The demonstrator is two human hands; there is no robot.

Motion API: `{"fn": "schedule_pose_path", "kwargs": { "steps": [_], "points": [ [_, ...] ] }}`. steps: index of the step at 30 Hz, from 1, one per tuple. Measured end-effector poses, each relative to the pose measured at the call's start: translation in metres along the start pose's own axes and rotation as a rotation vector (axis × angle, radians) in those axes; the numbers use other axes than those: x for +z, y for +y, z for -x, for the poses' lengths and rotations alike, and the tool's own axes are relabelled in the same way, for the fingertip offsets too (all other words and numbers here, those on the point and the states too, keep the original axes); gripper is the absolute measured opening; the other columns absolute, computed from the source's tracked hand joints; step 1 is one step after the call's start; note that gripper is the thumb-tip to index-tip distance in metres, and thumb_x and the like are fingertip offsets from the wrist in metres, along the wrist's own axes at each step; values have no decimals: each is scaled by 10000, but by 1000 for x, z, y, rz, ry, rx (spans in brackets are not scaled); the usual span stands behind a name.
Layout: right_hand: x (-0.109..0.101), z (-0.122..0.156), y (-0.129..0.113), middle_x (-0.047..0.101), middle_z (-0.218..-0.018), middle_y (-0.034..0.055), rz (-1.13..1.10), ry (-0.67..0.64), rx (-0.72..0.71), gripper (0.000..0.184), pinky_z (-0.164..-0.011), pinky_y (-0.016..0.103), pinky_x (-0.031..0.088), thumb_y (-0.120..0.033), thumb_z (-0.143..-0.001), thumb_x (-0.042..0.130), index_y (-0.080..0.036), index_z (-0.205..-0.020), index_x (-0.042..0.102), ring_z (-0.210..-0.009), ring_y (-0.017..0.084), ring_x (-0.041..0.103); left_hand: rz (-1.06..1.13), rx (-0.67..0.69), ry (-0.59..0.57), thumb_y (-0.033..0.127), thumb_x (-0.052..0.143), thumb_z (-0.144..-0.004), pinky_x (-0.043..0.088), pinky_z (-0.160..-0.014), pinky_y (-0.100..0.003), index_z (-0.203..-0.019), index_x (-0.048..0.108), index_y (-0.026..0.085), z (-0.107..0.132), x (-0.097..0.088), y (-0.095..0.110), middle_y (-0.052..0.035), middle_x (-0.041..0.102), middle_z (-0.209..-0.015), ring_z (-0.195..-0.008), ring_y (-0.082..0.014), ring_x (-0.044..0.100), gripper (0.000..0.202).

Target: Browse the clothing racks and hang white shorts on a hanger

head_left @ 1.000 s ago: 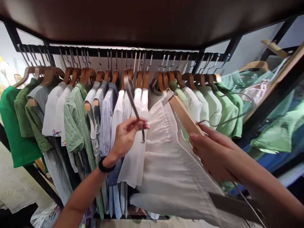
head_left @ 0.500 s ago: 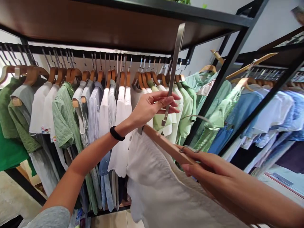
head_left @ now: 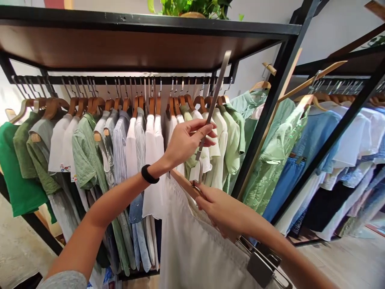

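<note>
My left hand is closed around a flat metal strip, held at a slant with its lower end downward. My right hand grips a wooden clip hanger near its middle. The hanger's thin wire hook rises close to the strip's lower end; I cannot tell whether they touch. From the hanger hangs an off-white garment with a gathered waist; its full shape is out of frame. A dark clip on metal rods shows at the hanger's near end, below my right forearm.
A black rail under a brown shelf carries several shirts on wooden hangers, such as a green shirt. A black upright post stands to the right, with a second rack of blue clothes beyond. A potted plant sits on top.
My right hand has brought the hanger and garment left and closer to my left hand. The strip has shifted slightly left and down, and the hanger hook now points up toward it.
</note>
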State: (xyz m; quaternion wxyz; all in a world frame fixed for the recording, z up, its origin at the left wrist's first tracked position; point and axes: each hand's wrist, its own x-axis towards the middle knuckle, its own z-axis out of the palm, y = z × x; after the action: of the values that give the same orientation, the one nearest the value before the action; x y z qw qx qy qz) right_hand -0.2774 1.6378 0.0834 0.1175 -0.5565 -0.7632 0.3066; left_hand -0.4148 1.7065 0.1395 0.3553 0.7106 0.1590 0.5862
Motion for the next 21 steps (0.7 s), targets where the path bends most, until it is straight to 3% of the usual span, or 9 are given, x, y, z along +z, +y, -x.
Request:
{"fn": "schedule_pose_path", "kwargs": {
  "steps": [3, 6, 10, 15, 21],
  "points": [
    [4, -3, -1, 550, -642, -17, -34, -31, -11, 236, -386, 231, 380, -346, -923, 391, -193, -1046, 522, -378, 110, 475, 20, -7, 26, 392, 652, -893, 614, -719, -287, -947, 666, 137, 1, -4, -3, -31, 699, -813, -683, -124, 697, 261],
    [4, -5, 1, 560, -691, -11, -81, -29, -33, 263, -360, 225, 375, -355, -926, 396, -199, -1098, 520, -384, 108, 494, 42, -30, -11, 422, 658, -884, 613, -757, -302, -949, 647, 152, -1, -13, -3, -26, 705, -826, -718, -131, 706, 278],
    [2, -4, 3, 598, -768, 15, -72, 2, -98, 230, -416, 195, 400, -310, -928, 415, -186, -1072, 545, -459, 89, 532, 95, -49, -162, 461, 684, -855, 597, -842, -336, -931, 629, 161, -10, -32, -5, -35, 712, -866, -815, -162, 724, 315],
    [5, -5, 4, 570, -780, 0, -94, -75, -74, 272, -429, 203, 434, -342, -952, 388, -201, -1152, 505, -453, 87, 530, 125, -100, -335, 497, 677, -851, 591, -851, -370, -966, 647, 169, -19, -49, -14, -54, 717, -923, -851, -187, 729, 349],
    [4, -6, 8, 483, -701, -25, -113, -85, 5, 247, -385, 198, 409, -315, -959, 331, -171, -1086, 486, -435, 95, 521, -53, -91, -238, 397, 658, -875, 595, -810, -349, -991, 694, 139, -10, -46, -22, -91, 737, -927, -830, -188, 725, 286]
  ]
}}
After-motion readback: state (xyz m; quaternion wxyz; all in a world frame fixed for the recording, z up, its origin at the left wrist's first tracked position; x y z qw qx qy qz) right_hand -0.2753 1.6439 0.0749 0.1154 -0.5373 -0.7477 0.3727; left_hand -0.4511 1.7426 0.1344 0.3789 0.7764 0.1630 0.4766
